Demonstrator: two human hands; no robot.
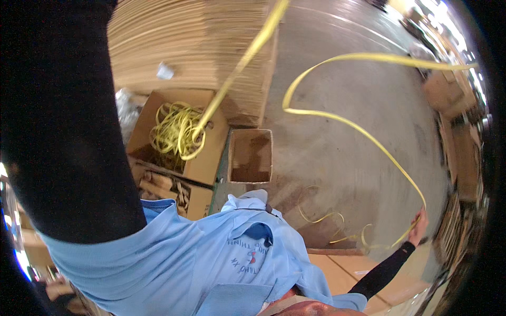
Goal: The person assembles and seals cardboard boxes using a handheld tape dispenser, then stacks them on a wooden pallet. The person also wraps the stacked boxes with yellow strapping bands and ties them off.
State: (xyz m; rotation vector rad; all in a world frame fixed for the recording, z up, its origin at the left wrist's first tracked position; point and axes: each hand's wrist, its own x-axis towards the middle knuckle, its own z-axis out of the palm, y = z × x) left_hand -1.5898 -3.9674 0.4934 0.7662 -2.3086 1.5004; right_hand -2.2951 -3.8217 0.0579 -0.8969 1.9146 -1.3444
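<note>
One yellow strap, gripped by the right hand
Left hand out of view, grip untellable; well left of the right, a carton likely corrals loose coils.

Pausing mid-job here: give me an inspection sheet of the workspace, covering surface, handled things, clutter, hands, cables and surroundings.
Surface: grey floor, with tan cardboard near the right arm.
Handled things: yellow strap looping through the air to the right hand; a strap pile in an open carton, one length rising past the top edge.
Clutter: white scrap on the cardboard stack; clear plastic beside the carton.
Hands: right hand grips the strap; left out of view, its black-sleeved arm raised.
Cables: nothing seen.
Surroundings: small open box right of the carton; more boxes along the right.
</note>
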